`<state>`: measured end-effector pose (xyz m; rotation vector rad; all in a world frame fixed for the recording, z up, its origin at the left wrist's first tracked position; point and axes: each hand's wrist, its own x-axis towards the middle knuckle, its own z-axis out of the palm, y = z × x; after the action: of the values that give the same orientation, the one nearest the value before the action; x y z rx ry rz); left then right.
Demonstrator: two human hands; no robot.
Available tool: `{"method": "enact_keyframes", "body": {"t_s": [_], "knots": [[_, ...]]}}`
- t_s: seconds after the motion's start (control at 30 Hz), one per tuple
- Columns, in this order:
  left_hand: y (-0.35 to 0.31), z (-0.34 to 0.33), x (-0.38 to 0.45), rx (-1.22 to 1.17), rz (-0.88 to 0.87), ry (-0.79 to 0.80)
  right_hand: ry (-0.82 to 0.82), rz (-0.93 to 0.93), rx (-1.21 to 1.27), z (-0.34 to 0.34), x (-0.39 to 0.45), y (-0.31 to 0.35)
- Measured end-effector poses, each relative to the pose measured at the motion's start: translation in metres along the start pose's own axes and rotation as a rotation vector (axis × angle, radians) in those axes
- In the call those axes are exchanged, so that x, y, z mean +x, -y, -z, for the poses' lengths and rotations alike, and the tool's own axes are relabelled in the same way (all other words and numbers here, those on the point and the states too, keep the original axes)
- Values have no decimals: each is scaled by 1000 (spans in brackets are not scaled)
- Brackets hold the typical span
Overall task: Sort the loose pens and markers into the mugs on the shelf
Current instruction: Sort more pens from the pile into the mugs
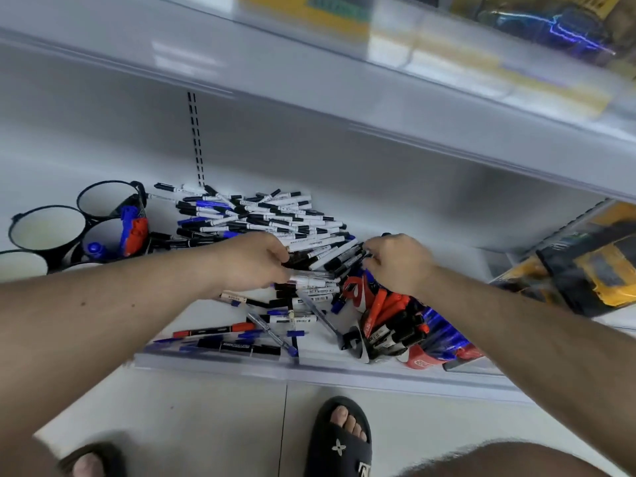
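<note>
White-barrelled black-capped markers [320, 254] are being gripped by both curled hands, left [253, 261], right [399, 261]; overfull bundle risks spilling before reaching far-left black mugs [48, 232].

Lighting: bright, even, cool white; source not visible. Shadows: soft, faint under the heap of white-barrelled markers [261, 215]. Glare: pale sheen on the glossy white upper shelf edge [344, 84], upper centre. Blur: motion smear on yellow packaging [309, 15] along the top. Distortion: wide-angle bending, straight shelves slanting towards frame edges.
</note>
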<state>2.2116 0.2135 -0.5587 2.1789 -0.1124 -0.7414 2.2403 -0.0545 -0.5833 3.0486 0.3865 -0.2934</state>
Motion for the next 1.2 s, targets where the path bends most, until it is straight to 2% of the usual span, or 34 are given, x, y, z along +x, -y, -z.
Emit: {"method": "enact_keyframes", "body": {"t_s": [0.07, 0.13, 0.17, 0.23, 0.4, 0.5, 0.57, 0.7, 0.77, 1.03, 1.2], "knots": [[5, 9, -7, 32, 2, 5, 143, 68, 61, 6, 2, 36], [11, 17, -13, 91, 1, 2, 369, 98, 55, -3, 6, 69], [13, 21, -16, 126, -6, 3, 470, 83, 12, -13, 9, 84], [19, 28, -20, 183, -19, 18, 557, 7, -39, -39, 14, 106], [36, 42, -27, 200, 4, 55, 532, -343, 180, -105, 24, 130], [51, 47, -31, 209, 30, 67, 579, -412, 219, -125, 29, 132], [59, 48, -33, 236, 42, 85, 564, -350, 150, -130, 33, 133], [72, 54, -38, 289, 80, 136, 460, 5, 50, -131, 40, 135], [77, 55, -36, 297, 75, 146, 430, 124, 45, -130, 45, 134], [70, 47, -30, 285, 22, 203, 392, 269, -174, -132, 50, 124], [64, 44, -27, 299, 18, 231, 381, 303, -208, -132, 49, 126]]}}
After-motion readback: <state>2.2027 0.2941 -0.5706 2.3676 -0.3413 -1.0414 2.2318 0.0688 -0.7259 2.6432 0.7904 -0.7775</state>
